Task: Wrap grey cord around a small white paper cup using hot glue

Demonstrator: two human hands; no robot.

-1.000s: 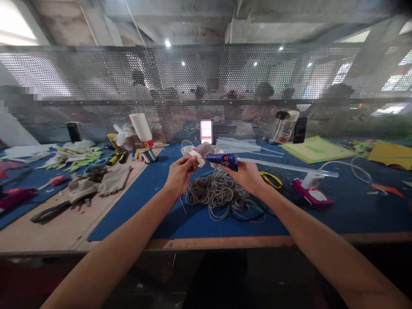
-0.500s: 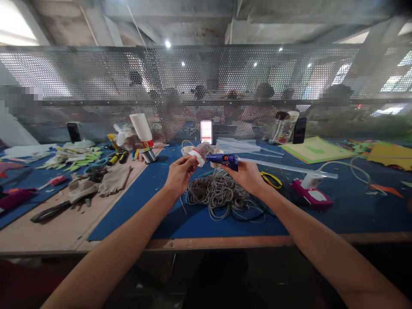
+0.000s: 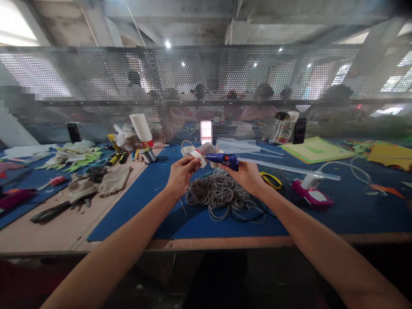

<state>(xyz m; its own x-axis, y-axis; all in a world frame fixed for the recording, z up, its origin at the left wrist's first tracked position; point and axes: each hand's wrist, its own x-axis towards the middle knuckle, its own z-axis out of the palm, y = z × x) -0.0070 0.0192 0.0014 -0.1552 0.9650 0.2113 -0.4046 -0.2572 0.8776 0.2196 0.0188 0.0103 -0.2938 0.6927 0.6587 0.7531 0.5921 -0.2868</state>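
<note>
My left hand pinches the white end of a paper cup tilted on its side, its far part wound with grey cord. My right hand is wrapped round a blue hot glue gun, with a long clear glue stick running out of its back to the right. The gun's nozzle points left and is at the cup's side; whether it touches I cannot tell. Beneath both hands lies a tangled heap of grey cord on the blue mat.
Stacked paper cups stand on a tin at back left. Work gloves and scissors lie left. Yellow-handled pliers and a magenta power socket are on the right. Behind runs a perforated metal screen, with clear glue sticks before it.
The cup has turned slightly in my left hand, and that hand has shifted a little to the right. The glue gun has barely moved.
</note>
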